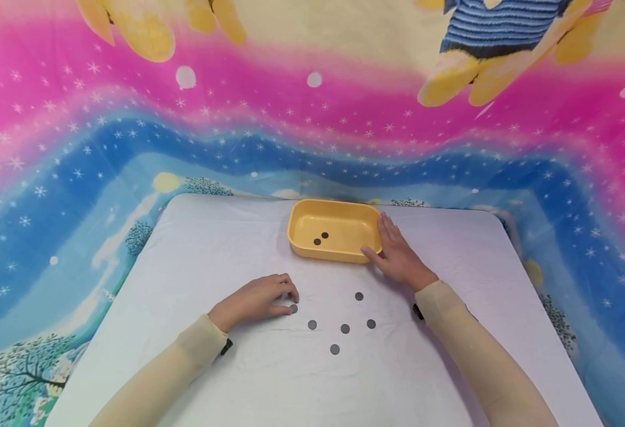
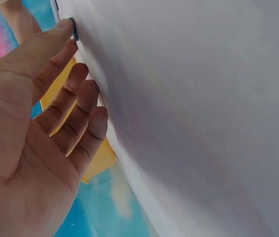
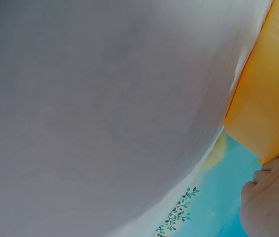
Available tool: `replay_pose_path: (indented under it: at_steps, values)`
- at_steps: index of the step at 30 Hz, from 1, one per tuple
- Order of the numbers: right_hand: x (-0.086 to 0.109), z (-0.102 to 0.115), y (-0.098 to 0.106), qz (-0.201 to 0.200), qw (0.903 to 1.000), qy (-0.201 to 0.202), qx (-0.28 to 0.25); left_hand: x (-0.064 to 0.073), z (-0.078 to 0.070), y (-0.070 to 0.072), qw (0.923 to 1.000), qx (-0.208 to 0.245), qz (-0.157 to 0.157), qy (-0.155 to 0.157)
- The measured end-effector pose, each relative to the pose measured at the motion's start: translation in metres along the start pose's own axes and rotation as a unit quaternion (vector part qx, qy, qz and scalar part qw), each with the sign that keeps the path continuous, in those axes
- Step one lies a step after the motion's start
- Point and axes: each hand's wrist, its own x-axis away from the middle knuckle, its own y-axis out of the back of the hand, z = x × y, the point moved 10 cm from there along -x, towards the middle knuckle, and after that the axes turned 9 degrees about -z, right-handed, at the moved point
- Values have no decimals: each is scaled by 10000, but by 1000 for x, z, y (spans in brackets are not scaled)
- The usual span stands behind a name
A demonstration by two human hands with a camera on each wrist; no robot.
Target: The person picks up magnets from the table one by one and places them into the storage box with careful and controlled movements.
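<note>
My left hand (image 1: 256,301) is low over the table, pinching a small flat grey disc (image 1: 293,308) between thumb and index finger. That disc (image 2: 74,29) shows as a thin dark edge by the thumb tip in the left wrist view; the other fingers are loosely bent. Several more grey discs (image 1: 345,328) lie scattered to its right. Beyond them stands a yellow rectangular plastic container (image 1: 334,257) with two dark discs (image 1: 321,238) inside. My right hand (image 1: 399,256) holds the container's right end, thumb at the front rim and fingers along the end wall.
A white cloth covers the table (image 1: 238,367), whose rounded far corners show. Behind and beside it hangs a printed curtain (image 1: 312,142) in pink and blue, close to the container's far side.
</note>
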Motion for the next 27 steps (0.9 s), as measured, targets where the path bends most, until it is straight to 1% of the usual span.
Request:
replay_pose_path:
  at_steps: [5, 15, 27]
  values:
    - [1, -1, 0, 5, 10000, -30, 5, 0, -2, 0, 10000, -12, 3, -84]
    - [0, -1, -1, 27, 10000, -51, -5, 0, -2, -1, 10000, 8, 33, -57]
    - [0, -2, -2, 93, 9999, -55, -23, -1, -5, -2, 9999, 63, 83, -103]
